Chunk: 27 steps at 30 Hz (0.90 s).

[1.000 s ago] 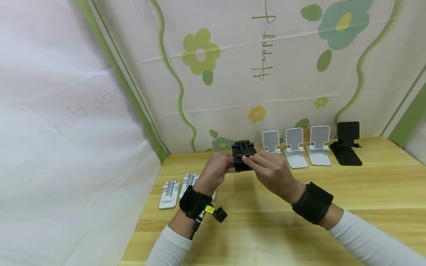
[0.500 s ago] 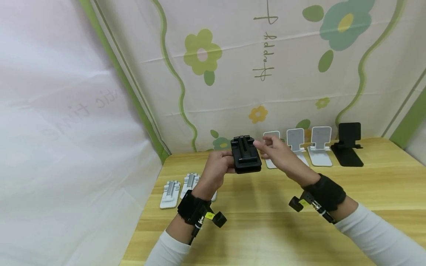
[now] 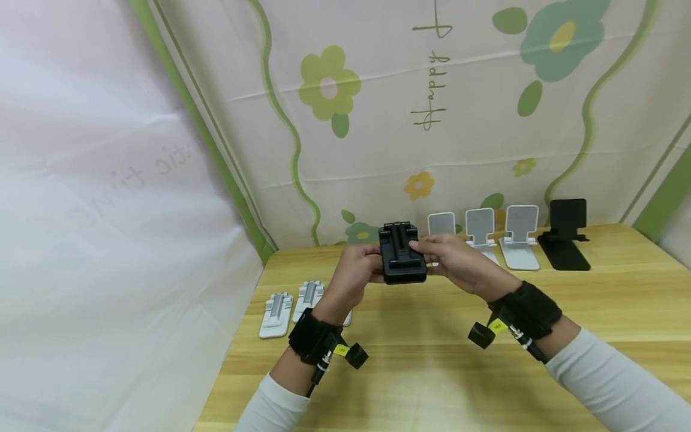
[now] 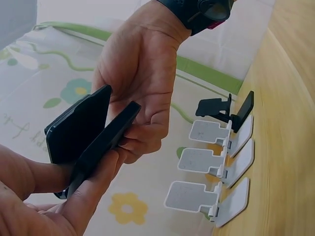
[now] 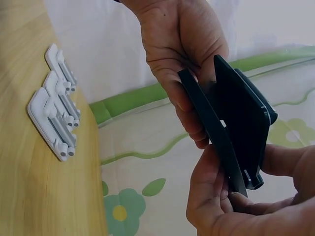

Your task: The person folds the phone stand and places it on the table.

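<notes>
Two hands hold one black folding stand (image 3: 403, 258) above the wooden table (image 3: 410, 390). The left hand (image 3: 351, 276), at its nine o'clock, pinches the lower plate (image 5: 212, 132), thumb inside the narrow gap; the right hand (image 3: 464, 264), at three o'clock, curls fingers underneath, thumb atop. Folded white stands (image 3: 310, 294) lie toward eight o'clock.

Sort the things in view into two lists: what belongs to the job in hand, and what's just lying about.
In the job:
- partly opened black stand, gripped by both hands
- left hand
- right hand

Lying about, untouched (though they may be part of the same batch):
- three folded white stands
- three unfolded white stands
- unfolded black stand
- patterned curtain, background
</notes>
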Available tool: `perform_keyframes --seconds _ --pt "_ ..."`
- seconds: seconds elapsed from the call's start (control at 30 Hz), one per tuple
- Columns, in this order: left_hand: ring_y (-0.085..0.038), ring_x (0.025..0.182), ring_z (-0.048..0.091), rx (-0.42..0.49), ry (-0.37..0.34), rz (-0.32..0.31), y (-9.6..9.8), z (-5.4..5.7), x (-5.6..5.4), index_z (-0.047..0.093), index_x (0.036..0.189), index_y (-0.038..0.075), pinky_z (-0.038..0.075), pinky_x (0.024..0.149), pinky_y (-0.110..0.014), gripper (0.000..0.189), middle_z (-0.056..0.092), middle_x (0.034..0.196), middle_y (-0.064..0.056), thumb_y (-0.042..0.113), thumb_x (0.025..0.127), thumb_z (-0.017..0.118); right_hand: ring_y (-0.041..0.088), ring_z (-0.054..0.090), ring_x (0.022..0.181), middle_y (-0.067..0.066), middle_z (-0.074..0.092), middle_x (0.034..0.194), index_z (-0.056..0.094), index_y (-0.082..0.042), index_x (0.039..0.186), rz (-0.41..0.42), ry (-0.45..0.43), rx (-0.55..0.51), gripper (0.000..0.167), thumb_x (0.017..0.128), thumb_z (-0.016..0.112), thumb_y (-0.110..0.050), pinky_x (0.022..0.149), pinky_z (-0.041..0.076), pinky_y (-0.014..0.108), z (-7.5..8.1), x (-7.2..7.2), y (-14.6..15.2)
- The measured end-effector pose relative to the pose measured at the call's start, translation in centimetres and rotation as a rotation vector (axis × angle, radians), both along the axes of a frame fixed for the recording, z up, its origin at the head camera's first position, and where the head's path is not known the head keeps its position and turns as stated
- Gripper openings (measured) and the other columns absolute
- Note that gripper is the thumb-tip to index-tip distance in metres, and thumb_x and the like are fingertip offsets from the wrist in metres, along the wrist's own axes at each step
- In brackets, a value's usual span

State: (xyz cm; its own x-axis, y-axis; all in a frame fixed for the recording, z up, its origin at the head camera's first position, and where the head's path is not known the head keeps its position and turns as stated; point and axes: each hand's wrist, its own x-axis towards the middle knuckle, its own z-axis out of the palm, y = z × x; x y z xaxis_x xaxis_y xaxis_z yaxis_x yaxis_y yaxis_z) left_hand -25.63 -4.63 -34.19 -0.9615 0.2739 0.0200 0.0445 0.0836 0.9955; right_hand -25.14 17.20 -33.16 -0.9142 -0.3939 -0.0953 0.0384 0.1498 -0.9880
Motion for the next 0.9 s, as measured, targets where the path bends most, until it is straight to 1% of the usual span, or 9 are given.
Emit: perform_keyframes --seconds 0.1,0.23,0.37,0.43,0.53,0.6,0.7,0.77,0.9 --pt "-0.015 0.076 0.074 0.006 -0.01 -0.014 0.0 0.0 0.0 0.073 0.114 -0.007 0.063 0.07 -0.027 0.023 0.074 0.108 -0.021 0.001 0.1 0.057 0.014 0.059 0.098 0.006 0.059 0.112 0.043 0.012 0.146 -0.001 -0.003 0.0 0.056 0.111 0.047 -0.032 0.087 0.051 0.031 -0.1 0.0 0.1" --pt "-0.013 0.073 0.073 0.018 -0.024 -0.033 0.0 0.0 0.0 0.072 0.113 -0.008 0.062 0.069 -0.025 0.022 0.074 0.105 -0.021 0.003 0.1 0.059 0.014 0.059 0.098 0.006 0.059 0.112 0.045 0.012 0.144 -0.002 -0.002 0.002 0.056 0.11 0.048 -0.032 0.087 0.052 0.031 -0.2 0.1 0.3" --pt "-0.012 0.074 0.073 0.049 -0.066 -0.067 -0.1 -0.1 -0.1 0.069 0.122 -0.009 0.061 0.069 -0.024 0.027 0.074 0.106 -0.021 0.004 0.103 0.055 0.015 0.06 0.099 0.006 0.061 0.112 0.047 0.013 0.142 -0.003 -0.003 0.003 0.055 0.11 0.048 -0.032 0.089 0.053 0.031 -0.4 0.1 0.4" --pt "-0.012 0.075 0.073 0.079 -0.101 -0.083 -0.2 0.0 -0.1 0.067 0.126 -0.01 0.061 0.069 -0.024 0.03 0.074 0.1 -0.017 0.006 0.106 0.049 0.015 0.06 0.099 0.006 0.061 0.111 0.047 0.013 0.141 -0.004 -0.01 0.001 0.055 0.11 0.048 -0.032 0.088 0.053 0.03 -0.6 0.1 0.5" --pt "-0.014 0.074 0.072 0.127 -0.133 -0.111 -0.3 0.1 -0.1 0.065 0.125 -0.012 0.062 0.068 -0.027 0.037 0.073 0.088 -0.008 0.014 0.11 0.043 0.014 0.06 0.098 0.006 0.06 0.112 0.047 0.014 0.141 -0.005 -0.017 -0.008 0.055 0.11 0.049 -0.031 0.086 0.053 0.029 -0.7 0.0 0.6" --pt "-0.014 0.072 0.072 0.141 -0.137 -0.122 -0.3 0.1 -0.2 0.066 0.122 -0.012 0.062 0.068 -0.027 0.041 0.071 0.082 -0.006 0.022 0.109 0.046 0.014 0.059 0.098 0.007 0.058 0.114 0.046 0.014 0.141 -0.003 -0.018 -0.013 0.055 0.11 0.049 -0.032 0.086 0.053 0.029 -0.8 0.0 0.7" --pt "-0.014 0.072 0.072 0.123 -0.12 -0.134 -0.3 0.2 -0.2 0.067 0.121 -0.011 0.062 0.067 -0.026 0.043 0.071 0.082 -0.006 0.028 0.108 0.052 0.015 0.059 0.1 0.009 0.057 0.117 0.046 0.014 0.142 0.0 -0.013 -0.014 0.056 0.11 0.049 -0.032 0.087 0.053 0.029 -0.9 -0.1 0.7" --pt "-0.014 0.072 0.073 0.103 -0.118 -0.132 -0.3 0.2 -0.2 0.067 0.123 -0.01 0.062 0.066 -0.025 0.041 0.072 0.084 -0.006 0.025 0.107 0.055 0.015 0.06 0.101 0.01 0.057 0.119 0.046 0.014 0.143 0.0 -0.012 -0.012 0.056 0.11 0.048 -0.032 0.088 0.053 0.029 -1.0 -0.1 0.8" --pt "-0.012 0.072 0.072 0.061 -0.125 -0.125 -0.2 0.3 -0.2 0.065 0.126 -0.012 0.06 0.065 -0.022 0.038 0.071 0.085 -0.007 0.019 0.107 0.055 0.015 0.06 0.102 0.012 0.057 0.121 0.045 0.014 0.143 -0.002 -0.019 -0.013 0.056 0.11 0.049 -0.031 0.09 0.054 0.03 -1.1 0.0 0.8"
